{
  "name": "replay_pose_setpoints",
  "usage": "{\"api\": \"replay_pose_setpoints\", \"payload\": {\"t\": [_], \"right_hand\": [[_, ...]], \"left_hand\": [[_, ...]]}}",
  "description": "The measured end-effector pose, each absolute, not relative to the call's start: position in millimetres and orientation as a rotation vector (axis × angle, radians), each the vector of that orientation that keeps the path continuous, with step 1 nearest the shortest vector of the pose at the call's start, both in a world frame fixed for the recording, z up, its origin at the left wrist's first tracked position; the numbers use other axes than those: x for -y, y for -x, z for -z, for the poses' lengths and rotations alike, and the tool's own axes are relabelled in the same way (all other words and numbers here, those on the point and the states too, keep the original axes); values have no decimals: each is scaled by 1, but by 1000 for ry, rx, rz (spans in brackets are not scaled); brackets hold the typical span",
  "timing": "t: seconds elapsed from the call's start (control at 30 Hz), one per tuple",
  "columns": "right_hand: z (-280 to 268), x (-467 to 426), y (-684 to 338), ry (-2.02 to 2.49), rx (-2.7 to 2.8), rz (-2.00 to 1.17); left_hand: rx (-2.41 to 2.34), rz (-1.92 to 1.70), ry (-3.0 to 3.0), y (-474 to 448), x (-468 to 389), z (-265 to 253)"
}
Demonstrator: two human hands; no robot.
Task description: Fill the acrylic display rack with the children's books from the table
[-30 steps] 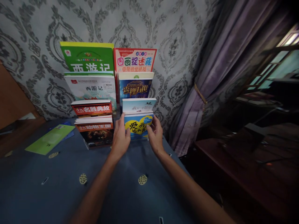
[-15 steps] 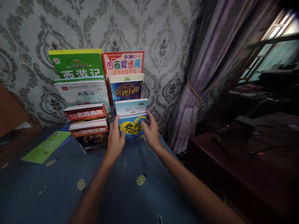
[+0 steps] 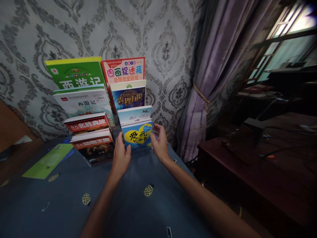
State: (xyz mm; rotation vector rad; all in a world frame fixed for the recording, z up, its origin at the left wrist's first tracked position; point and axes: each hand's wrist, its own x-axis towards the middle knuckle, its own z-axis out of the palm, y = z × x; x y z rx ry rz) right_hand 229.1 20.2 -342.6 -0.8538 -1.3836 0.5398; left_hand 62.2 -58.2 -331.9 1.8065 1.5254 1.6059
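A blue and yellow book [image 3: 137, 136] stands upright at the front of the right-hand row, with a pale blue book [image 3: 135, 114] just behind it. Beside its lower left edge is my left hand [image 3: 121, 154], fingers apart, thumb close to the cover. My right hand [image 3: 159, 144] is at the right edge, also with spread fingers, its thumb tip right by the cover. Whether either thumb still touches the book I cannot tell. Behind these stand a dark blue book [image 3: 128, 98] and a red-bordered book [image 3: 125, 69].
To the left stands another row: a green book [image 3: 76, 74], a white book [image 3: 85, 100], a red-topped book [image 3: 86, 124] and a tiger-cover book [image 3: 95, 150]. A light green booklet [image 3: 48, 161] lies flat on the blue tablecloth [image 3: 121, 205]. A purple curtain [image 3: 200, 109] hangs at right.
Both hands have slid lower along the blue and yellow book's sides and loosened, and more of its cover shows. The book stays standing. The view has shifted slightly.
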Motion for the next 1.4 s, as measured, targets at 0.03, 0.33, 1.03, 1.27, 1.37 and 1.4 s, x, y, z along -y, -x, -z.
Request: {"api": "replay_pose_setpoints", "payload": {"t": [0.03,0.33,1.03,1.27,1.37,1.4], "right_hand": [[343,-20,-230,855,1393,-541],[345,-23,-228,837,1393,-609],[367,-32,-238,836,1411,-744],[386,-29,-237,877,1403,-725],[390,-28,-238,876,1411,-745],[391,-28,-238,876,1409,-757]], "left_hand": [[-1559,-1614,-1796,-63,58,333],[-1571,-1654,-1717,-63,61,325],[-1368,-1644,-1527,-44,52,348],[-1355,-1673,-1501,-50,61,355],[-1402,-1701,-1545,-49,72,353],[-1435,-1708,-1554,-47,76,352]]}}
